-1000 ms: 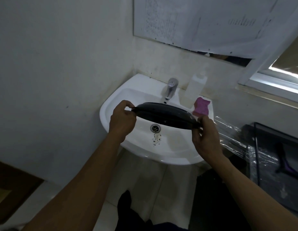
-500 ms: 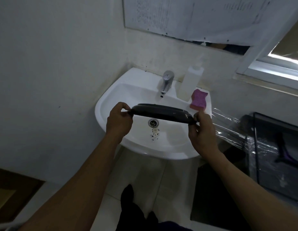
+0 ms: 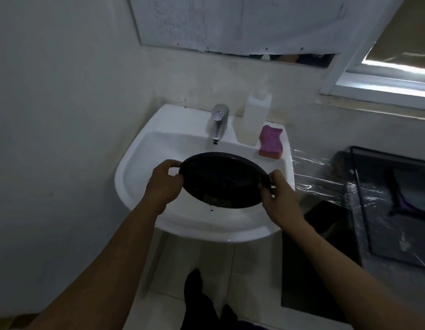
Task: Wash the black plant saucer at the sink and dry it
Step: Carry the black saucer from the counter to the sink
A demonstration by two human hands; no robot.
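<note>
Both hands grip the saucer (image 3: 224, 181) by its rim over the sink (image 3: 135, 163): left hand (image 3: 164, 184) at 9 o'clock, right hand (image 3: 279, 198) at 3. Washing looks unstarted; next, likely open the tap (image 3: 218, 122) at 12 and take the sponge (image 3: 270, 142).

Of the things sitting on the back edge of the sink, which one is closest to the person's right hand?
The pink sponge, lying at the rim's right corner. The white bottle and tap stand farther back from the right hand.
</note>
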